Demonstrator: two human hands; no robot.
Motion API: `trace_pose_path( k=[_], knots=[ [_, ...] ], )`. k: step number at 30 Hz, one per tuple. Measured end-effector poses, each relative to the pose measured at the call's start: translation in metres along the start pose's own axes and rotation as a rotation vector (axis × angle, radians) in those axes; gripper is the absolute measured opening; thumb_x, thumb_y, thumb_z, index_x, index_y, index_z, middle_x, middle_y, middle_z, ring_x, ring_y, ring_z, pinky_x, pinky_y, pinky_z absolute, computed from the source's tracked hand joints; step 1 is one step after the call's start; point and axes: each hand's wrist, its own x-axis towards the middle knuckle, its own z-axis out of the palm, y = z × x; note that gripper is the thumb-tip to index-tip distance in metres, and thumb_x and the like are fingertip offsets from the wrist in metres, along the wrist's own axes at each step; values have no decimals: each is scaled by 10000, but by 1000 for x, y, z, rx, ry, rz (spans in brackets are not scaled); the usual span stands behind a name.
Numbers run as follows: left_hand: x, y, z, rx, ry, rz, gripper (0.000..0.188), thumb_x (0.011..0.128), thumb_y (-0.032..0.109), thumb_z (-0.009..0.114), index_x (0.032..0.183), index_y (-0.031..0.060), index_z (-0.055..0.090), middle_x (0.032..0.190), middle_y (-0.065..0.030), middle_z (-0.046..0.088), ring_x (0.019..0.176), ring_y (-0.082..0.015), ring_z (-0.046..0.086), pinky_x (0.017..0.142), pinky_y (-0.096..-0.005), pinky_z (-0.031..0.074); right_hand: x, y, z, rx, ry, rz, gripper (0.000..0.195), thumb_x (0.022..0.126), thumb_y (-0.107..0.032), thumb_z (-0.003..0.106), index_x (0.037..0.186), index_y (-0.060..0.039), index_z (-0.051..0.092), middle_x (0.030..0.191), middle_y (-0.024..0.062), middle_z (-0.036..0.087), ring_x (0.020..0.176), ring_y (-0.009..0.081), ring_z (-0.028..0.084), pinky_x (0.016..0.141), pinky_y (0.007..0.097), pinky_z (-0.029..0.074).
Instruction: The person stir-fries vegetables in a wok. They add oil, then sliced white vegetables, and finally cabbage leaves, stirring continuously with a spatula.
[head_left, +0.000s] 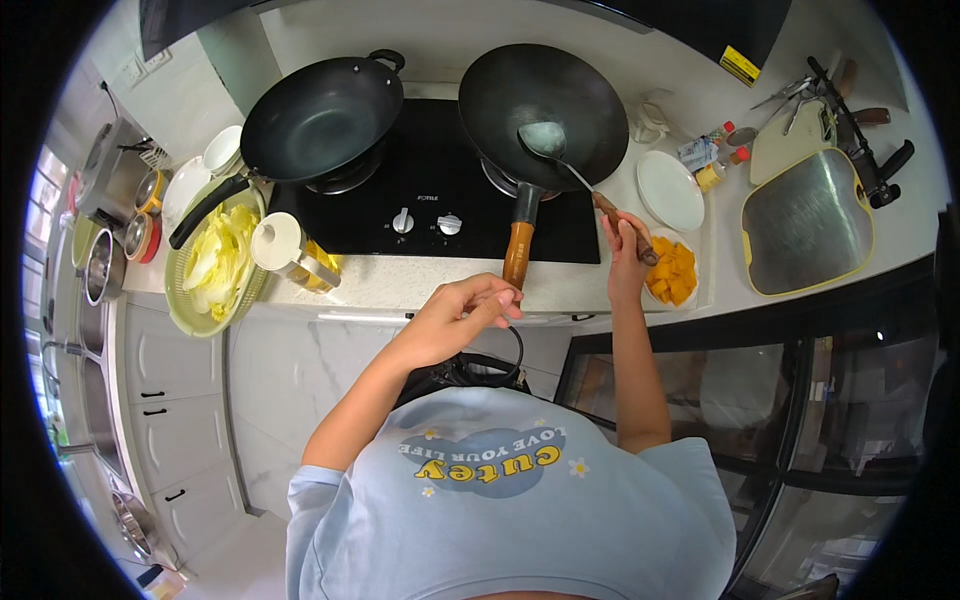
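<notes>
My right hand (627, 247) holds the wooden handle of a metal ladle (544, 140), whose bowl lies inside a dark wok (495, 105) on the right burner. My left hand (469, 311) is bent by the end of the wok's wooden handle (517, 255); whether it touches the handle is hard to tell, and its fingers are curled with nothing seen in them. To the left, a second black wok (319, 120) sits tilted over the left burner. A bowl of orange chunks (672, 271) stands just right of my right hand.
Left of the stove (427, 172) stand an oil jug (289, 247) and a green basket of pale leaves (221, 255). On the right are a white plate (670, 190), small bottles (711, 176) and a yellow-edged cutting board (810, 225). The counter's front edge runs before my body.
</notes>
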Motion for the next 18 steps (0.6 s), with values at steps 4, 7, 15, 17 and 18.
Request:
trace_pose_path(
  k=[4, 7, 15, 17, 18],
  knots=[
    [-5, -1, -5, -18, 27, 8, 310, 1003, 221, 474, 1115, -46, 585, 1016, -111, 655, 932, -146, 630, 836, -276, 510, 4, 10, 0, -49, -12, 39, 217, 945, -126, 568, 1092, 32, 589, 999, 99, 603, 929, 173, 641, 915, 272, 530],
    [-7, -1, -7, -23, 37, 10, 308, 1005, 220, 471, 1113, -46, 583, 1016, -110, 652, 936, -148, 631, 836, -275, 511, 5, 18, -2, -99, -23, 29, 240, 945, -143, 573, 1118, 22, 593, 996, 99, 614, 913, 177, 648, 882, 283, 546],
    [-14, -3, -7, -59, 73, 19, 305, 1006, 216, 467, 1109, -48, 581, 982, -102, 649, 932, -153, 632, 835, -276, 514, 32, -44, -20, -465, -148, 18, 206, 943, -161, 558, 1034, 4, 643, 919, 94, 646, 806, 145, 651, 740, 274, 561],
    [-17, -3, -9, -50, 76, 20, 304, 1007, 215, 465, 1102, -47, 583, 981, -102, 646, 928, -153, 632, 833, -277, 516, 51, -79, -28, -572, -212, -20, 174, 929, -103, 550, 1013, 16, 645, 918, 95, 654, 785, 136, 642, 720, 257, 557],
    [-18, -3, -11, -35, 77, 15, 303, 1007, 215, 464, 1099, -47, 584, 981, -102, 645, 926, -153, 632, 831, -278, 516, 61, -93, -31, -598, -254, -28, 164, 927, -94, 550, 1006, 14, 646, 913, 97, 653, 780, 137, 640, 724, 261, 561]
  ],
)
